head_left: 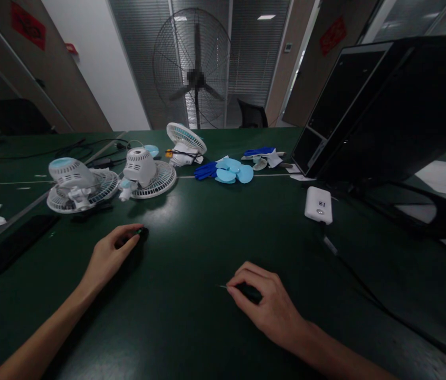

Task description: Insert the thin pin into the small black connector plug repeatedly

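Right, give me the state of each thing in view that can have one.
Left hand: pinching a small dark object
Right hand: pinching a thin pale sliver
Black standing fan: blades look still
Leftmost white plastic desk fan: grille down
Middle white plastic desk fan: grille down
Rightmost white plastic desk fan: tilted, grille raised
Light-blue plastic blades: lying loose
White rounded plastic box: numbered side up

Left fingers [131,244] pinching small dark object [144,232], right fingers [242,301] pinching thin sliver [223,286], white fans [139,166] beyond
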A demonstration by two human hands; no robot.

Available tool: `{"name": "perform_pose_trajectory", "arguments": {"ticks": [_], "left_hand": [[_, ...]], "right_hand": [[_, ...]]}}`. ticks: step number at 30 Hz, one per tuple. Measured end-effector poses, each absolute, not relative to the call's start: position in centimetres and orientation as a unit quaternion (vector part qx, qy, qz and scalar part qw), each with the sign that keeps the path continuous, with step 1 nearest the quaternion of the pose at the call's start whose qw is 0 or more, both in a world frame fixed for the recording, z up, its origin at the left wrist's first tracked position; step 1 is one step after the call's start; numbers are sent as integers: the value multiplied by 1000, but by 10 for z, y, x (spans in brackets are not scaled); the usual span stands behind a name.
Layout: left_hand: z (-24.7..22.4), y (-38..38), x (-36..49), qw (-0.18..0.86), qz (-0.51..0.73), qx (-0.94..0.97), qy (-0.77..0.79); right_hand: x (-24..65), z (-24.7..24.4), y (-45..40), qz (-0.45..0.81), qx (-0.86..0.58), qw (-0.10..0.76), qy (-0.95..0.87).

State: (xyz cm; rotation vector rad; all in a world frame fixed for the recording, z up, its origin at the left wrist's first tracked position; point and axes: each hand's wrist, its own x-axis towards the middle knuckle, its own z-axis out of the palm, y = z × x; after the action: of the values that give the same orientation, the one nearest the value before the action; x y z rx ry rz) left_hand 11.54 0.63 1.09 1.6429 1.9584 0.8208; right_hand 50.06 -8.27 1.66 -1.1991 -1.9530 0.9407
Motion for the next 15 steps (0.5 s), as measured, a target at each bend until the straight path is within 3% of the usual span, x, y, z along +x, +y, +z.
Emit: {"name": "perform_pose_trajectory", "arguments": {"ticks": [15], "left_hand": [[6,16,85,278,252,714,591]], "right_hand": [[501,15,-83,362,-454,329,-744]]}}
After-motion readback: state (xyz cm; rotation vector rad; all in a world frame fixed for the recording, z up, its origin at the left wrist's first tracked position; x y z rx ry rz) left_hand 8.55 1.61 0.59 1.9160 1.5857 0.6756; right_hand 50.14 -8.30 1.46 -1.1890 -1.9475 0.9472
